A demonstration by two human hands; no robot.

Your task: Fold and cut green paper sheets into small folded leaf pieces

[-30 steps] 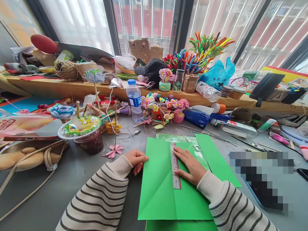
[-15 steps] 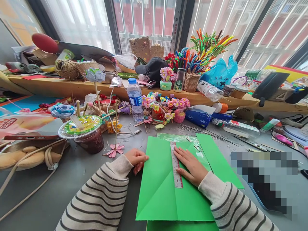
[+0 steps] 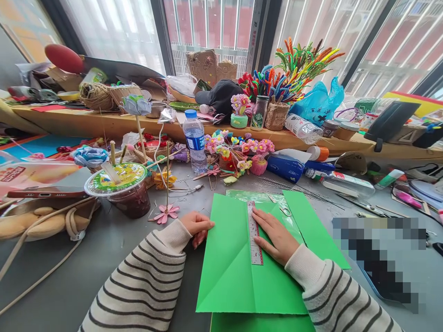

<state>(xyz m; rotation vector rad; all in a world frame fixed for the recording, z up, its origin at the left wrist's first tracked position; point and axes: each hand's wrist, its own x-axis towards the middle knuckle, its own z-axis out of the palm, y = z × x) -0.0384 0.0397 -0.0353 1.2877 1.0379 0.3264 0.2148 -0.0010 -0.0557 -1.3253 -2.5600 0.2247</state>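
Note:
A green sheet of paper [image 3: 228, 258] with diagonal and straight crease lines lies on the grey table. My left hand [image 3: 198, 227] is closed at the sheet's left edge, thumb and forefinger pinching it. A clear ruler with a red edge [image 3: 255, 244] rests lengthwise over the sheet near a crease. Flat beside and partly on the ruler, my right hand [image 3: 275, 234] is open, its fingertips touching the ruler's upper part and its thumb the middle. More green paper [image 3: 311, 226] shows under and to the right of the creased sheet, with clear plastic wrap [image 3: 292, 227] between.
A drink cup [image 3: 128, 193] and a pink paper flower [image 3: 166, 214] stand to the left. Behind are a water bottle [image 3: 195, 143], crocheted flowers [image 3: 238, 150] and a blue tissue pack [image 3: 285, 166]. Thin wires, scissors and a pixelated phone-like object [image 3: 384, 263] lie to the right.

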